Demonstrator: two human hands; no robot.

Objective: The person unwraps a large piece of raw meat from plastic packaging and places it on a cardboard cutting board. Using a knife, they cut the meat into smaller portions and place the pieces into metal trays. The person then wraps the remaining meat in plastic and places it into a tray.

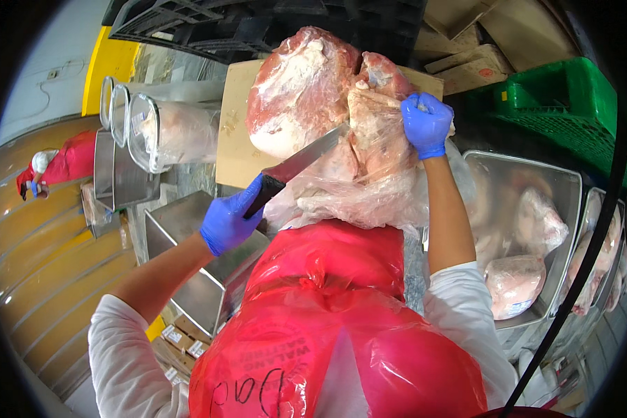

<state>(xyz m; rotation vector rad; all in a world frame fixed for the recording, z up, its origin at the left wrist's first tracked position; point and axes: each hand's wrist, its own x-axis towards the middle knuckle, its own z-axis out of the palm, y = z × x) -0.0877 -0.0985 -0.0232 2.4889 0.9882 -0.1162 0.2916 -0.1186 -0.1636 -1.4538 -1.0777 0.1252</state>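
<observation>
My left hand point(231, 216), in a blue glove, is closed round the dark handle of a large knife point(308, 155). Its blade slants up to the right, and the tip touches the meat near the split between two parts. The big raw piece of meat point(296, 90), red with pale fat, lies on a cardboard sheet point(238, 132). My right hand point(426, 125), also gloved in blue, is a fist at the right edge of the paler meat piece point(380, 125). See-through plastic wrap point(355, 198) is bunched under the meat, on my side of it.
Metal tubs point(522, 167) with wrapped meat stand at the right; see-through bins point(150, 132) are at the left. A metal container point(177, 223) sits near my left forearm. Beyond the meat are a black pallet point(258, 28) and green crate point(564, 97). Another person point(66, 164) is far left.
</observation>
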